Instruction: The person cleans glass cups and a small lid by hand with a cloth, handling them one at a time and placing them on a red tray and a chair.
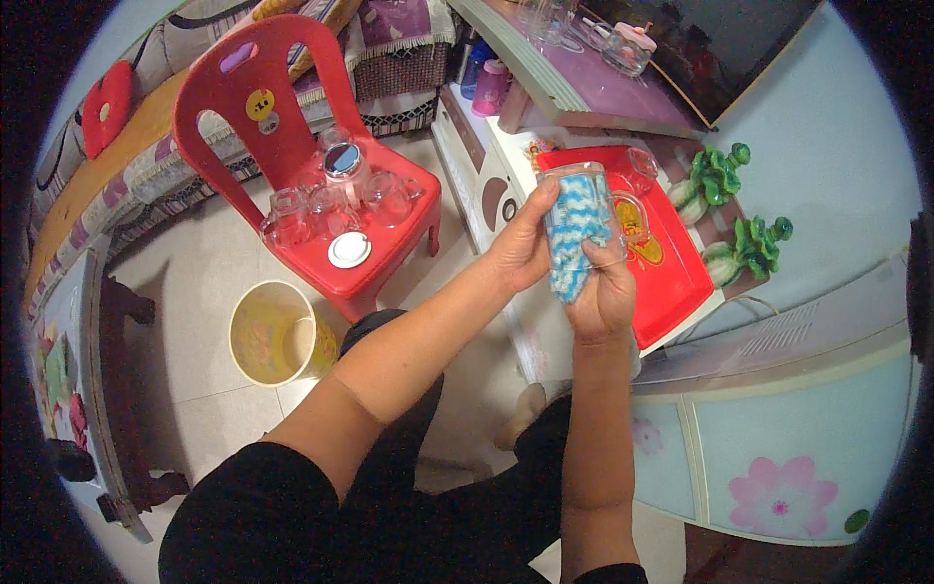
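A clear glass mug [600, 177] is held up in front of me, with its handle on the right side. A blue and white striped cloth [581, 216] fills its inside and sticks out at the lower, near end. My left hand [525, 238] is closed round the mug's left side, thumb along the glass. My right hand [603, 297] is closed on the cloth at the mug's near end, its thumb pressed against the cloth; its other fingers are mostly hidden. Behind the mug lies a red tray [671, 282] with a small clear glass [639, 167] at its far end.
A red plastic chair [389, 248] at left carries several clear glass mugs [331, 212], a lidded jar [343, 161] and a white lid [349, 250]. A yellowish bin [272, 336] stands on the floor. Green cabbage-shaped ornaments [754, 248] stand right of the tray, below a screen [730, 49].
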A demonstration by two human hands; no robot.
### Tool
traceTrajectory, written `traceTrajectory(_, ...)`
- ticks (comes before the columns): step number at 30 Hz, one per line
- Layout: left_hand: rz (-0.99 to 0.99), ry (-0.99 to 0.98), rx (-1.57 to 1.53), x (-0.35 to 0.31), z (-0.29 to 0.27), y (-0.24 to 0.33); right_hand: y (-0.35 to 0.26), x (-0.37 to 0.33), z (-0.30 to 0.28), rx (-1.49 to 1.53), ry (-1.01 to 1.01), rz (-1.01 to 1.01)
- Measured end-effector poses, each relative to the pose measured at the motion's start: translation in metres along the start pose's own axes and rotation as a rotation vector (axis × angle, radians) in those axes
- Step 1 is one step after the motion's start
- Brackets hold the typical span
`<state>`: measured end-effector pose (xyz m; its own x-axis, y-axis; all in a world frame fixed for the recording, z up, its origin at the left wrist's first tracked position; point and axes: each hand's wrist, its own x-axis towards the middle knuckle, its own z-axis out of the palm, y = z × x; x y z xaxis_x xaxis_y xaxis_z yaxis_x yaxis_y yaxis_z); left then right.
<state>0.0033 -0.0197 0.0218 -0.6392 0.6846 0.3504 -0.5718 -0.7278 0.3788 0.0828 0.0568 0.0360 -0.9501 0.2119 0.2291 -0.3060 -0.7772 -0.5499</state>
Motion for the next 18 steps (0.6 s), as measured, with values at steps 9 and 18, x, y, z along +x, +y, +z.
traceTrajectory(9,-0.056,-0.004,-0.011,0.001,0.004,0.0,-0.005,0.002,0.002,-0.06,0.029,-0.136)
traceTrajectory(18,-0.255,0.158,-0.002,-0.001,-0.007,-0.01,-0.019,0.001,-0.023,-1.916,-0.036,-0.548)
